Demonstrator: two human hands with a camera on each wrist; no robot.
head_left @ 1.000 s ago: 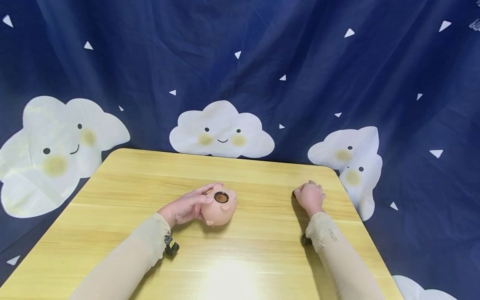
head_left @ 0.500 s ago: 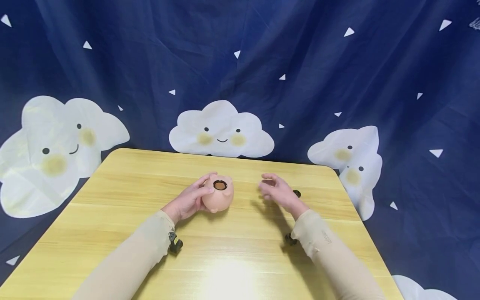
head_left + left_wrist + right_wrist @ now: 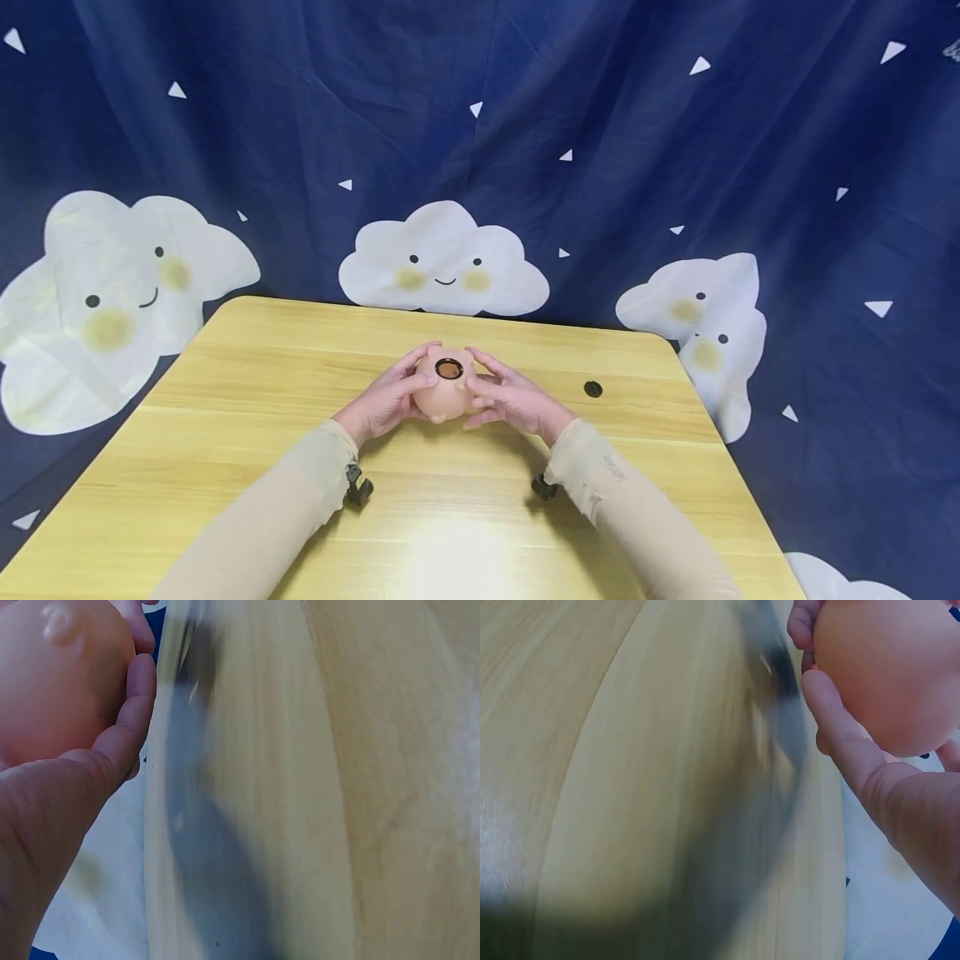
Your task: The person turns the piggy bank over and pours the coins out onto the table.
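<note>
Both hands hold a round pink piggy bank (image 3: pixel 444 400) over the middle of the table. Its underside, with a dark-rimmed round hole (image 3: pixel 449 368), faces up, and short stubby feet stick out around it. The left hand (image 3: pixel 384 402) grips one side, thumb on top near the hole. On the other side the right hand (image 3: pixel 517 402) has its thumb and fingers around the body. A small curled tail (image 3: pixel 61 624) shows on the piggy bank in the left wrist view. A black round stopper (image 3: pixel 593 389) lies on the table to the right of the right hand.
The light wooden table (image 3: pixel 247 400) has rounded far corners. Behind it hangs a dark blue curtain (image 3: pixel 450 100) printed with white smiling clouds. Small black cameras (image 3: pixel 358 485) are strapped at the wrists.
The right hand has left the black stopper on the table and moved left to take hold of the piggy bank. The left hand has shifted the piggy bank slightly away from the person.
</note>
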